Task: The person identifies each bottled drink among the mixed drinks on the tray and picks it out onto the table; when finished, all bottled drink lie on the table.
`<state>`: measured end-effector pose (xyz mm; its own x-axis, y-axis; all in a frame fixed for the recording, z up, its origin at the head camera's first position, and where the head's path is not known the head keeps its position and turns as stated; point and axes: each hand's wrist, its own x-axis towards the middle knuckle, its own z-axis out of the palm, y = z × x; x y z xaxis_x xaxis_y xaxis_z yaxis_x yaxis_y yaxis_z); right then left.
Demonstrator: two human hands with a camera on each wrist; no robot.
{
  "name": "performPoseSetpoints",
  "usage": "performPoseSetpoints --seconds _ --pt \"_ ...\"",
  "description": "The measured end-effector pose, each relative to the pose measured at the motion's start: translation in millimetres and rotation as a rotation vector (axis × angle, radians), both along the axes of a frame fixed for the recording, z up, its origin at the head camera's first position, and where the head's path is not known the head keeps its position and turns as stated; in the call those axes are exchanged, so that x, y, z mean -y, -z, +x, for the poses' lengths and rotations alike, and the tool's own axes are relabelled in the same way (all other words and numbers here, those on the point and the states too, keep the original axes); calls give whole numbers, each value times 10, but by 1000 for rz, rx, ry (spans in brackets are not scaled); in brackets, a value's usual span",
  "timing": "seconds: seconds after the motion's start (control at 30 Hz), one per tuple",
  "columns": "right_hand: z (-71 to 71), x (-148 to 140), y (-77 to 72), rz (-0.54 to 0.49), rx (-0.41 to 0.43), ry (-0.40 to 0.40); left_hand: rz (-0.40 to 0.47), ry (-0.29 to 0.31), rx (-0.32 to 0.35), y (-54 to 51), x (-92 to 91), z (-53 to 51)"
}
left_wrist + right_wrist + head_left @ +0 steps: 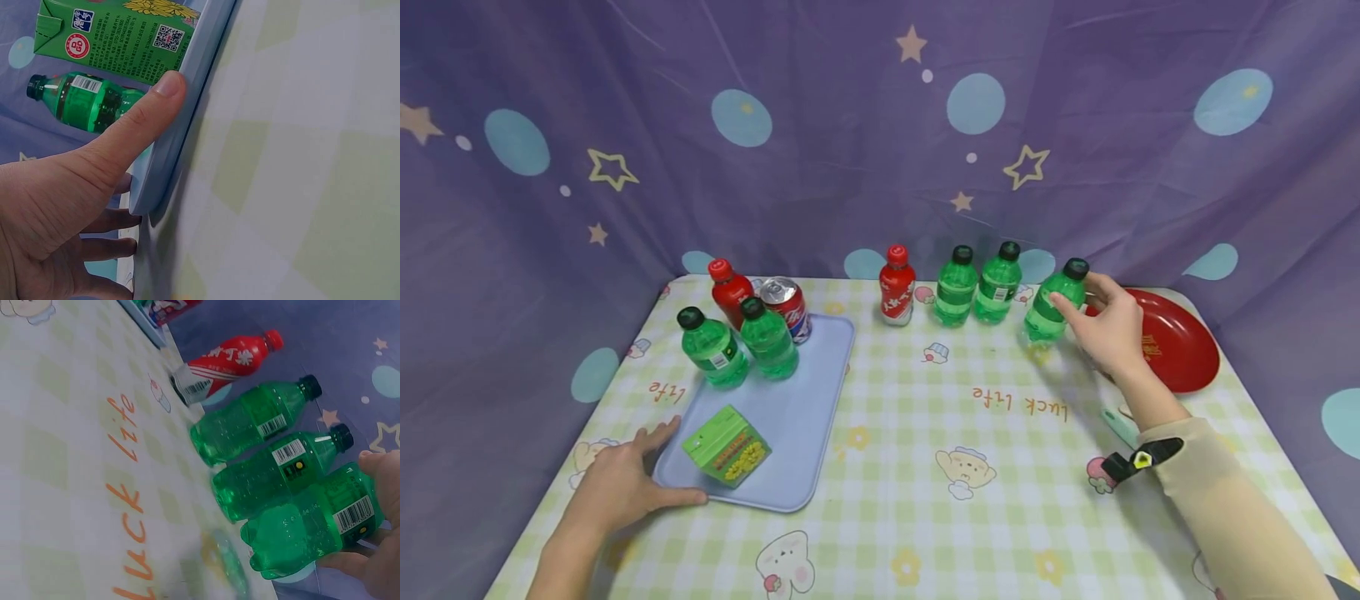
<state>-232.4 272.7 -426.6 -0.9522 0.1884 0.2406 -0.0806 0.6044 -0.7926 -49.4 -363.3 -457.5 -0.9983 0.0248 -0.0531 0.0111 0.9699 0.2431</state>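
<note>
My right hand (1108,329) grips a green bottle (1054,304) with a black cap, thumb on one side and fingers behind; the right wrist view shows this bottle (306,528) tilted, its base toward the cloth. Beside it stand two more green bottles (997,285) and a red bottle (897,287). My left hand (617,483) touches the near left corner of the blue tray (808,433), thumb along the front rim, fingers at the side. On the tray lies a green carton (727,446), with two green bottles (769,340), a red can (786,310) and a red bottle (730,292) toward its back.
A red plate (1187,346) is at the right, behind my right hand. A pale green object (1120,427) lies near my right wrist, partly covered. The checked tablecloth (895,467) spans the table, and a purple curtain (865,167) hangs behind.
</note>
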Motion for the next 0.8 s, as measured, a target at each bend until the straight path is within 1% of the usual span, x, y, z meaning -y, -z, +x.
performPoseSetpoints --seconds 0.27,0.43,0.6,0.8 --pt "-181 -11 -8 4 -22 38 4 -3 0 -4 -2 0" --pt "-275 -16 18 -21 -23 53 2 -3 -5 0 -4 7" --pt "-335 -20 52 -47 -7 70 -2 -10 4 -4 -3 9" --pt "-379 -9 94 -48 3 74 -5 -20 17 -16 -11 7"
